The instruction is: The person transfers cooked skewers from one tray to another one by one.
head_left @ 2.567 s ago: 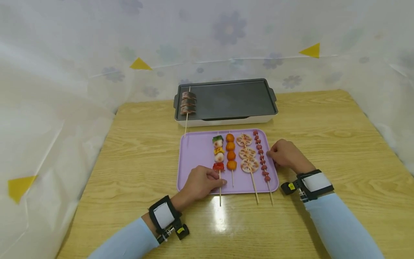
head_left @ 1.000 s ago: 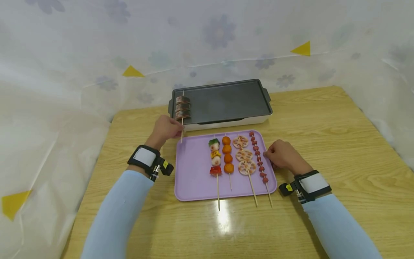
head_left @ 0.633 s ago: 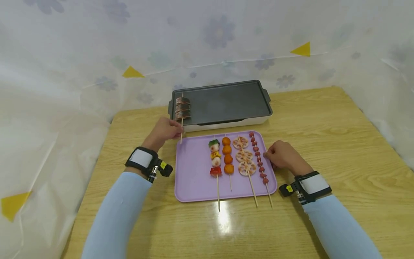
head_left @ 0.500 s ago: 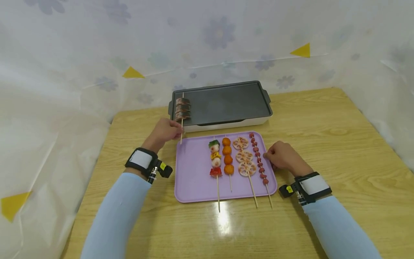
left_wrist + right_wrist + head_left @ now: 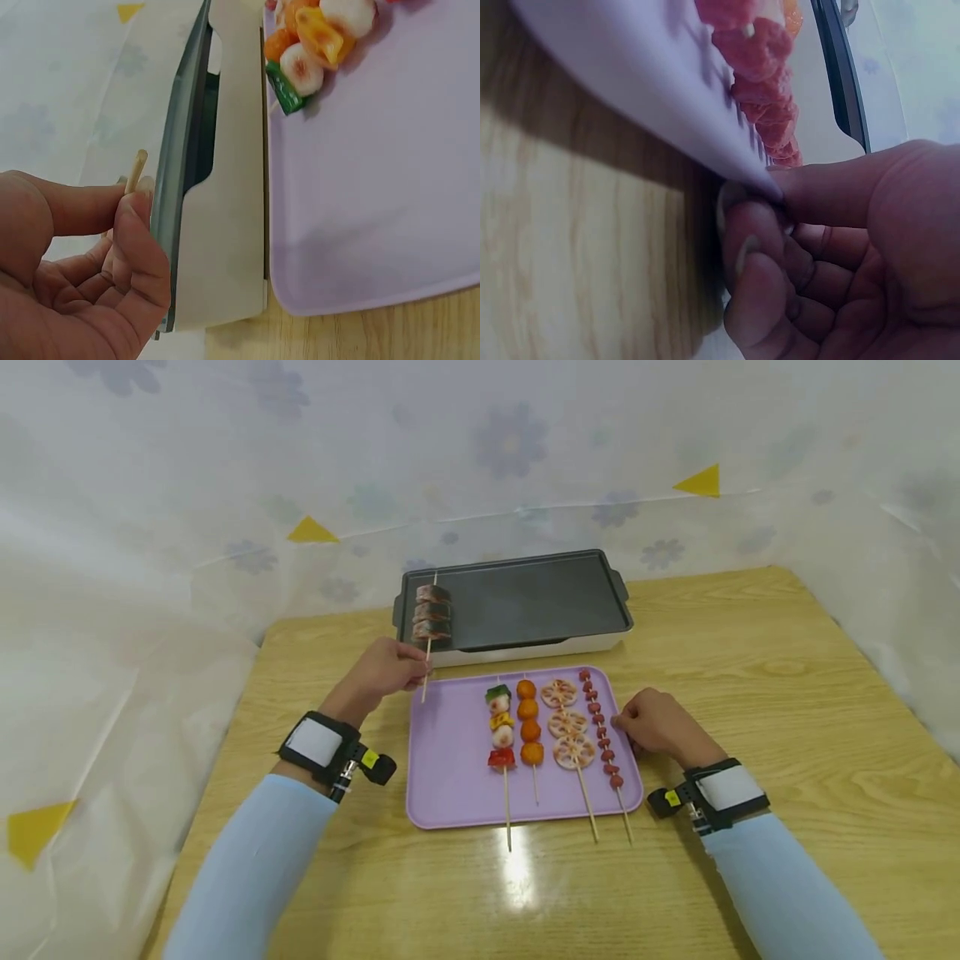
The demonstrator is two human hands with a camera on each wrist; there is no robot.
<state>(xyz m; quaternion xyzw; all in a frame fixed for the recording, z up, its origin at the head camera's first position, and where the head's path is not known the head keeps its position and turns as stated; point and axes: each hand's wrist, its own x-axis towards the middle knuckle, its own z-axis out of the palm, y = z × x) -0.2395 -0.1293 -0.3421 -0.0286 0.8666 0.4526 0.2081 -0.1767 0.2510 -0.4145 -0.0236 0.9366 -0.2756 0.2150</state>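
My left hand [image 5: 390, 667] pinches the bare stick end of a skewer with dark-skinned, pinkish pieces [image 5: 432, 612], which look like fish. That skewer is over the left end of the black griddle plate [image 5: 532, 597]; I cannot tell whether it touches the plate. In the left wrist view the stick [image 5: 136, 171] sticks out between thumb and finger. My right hand [image 5: 654, 720] pinches the right rim of the lilac tray [image 5: 450, 777]; in the right wrist view the thumb is over the tray rim [image 5: 727, 154], with fingers beneath.
On the tray lie a mixed vegetable skewer [image 5: 501, 731], an orange ball skewer [image 5: 530, 731], a lotus root skewer [image 5: 567, 724] and a skewer of small red pieces [image 5: 602, 731]. Several sticks overhang the tray's front edge. A flowered white sheet [image 5: 510, 452] hangs behind the wooden table [image 5: 750, 677].
My left hand has left the vegetable skewer's stick and taken hold of the fish-like skewer at the griddle, which has since shifted slightly right. My right hand stays at the tray rim.
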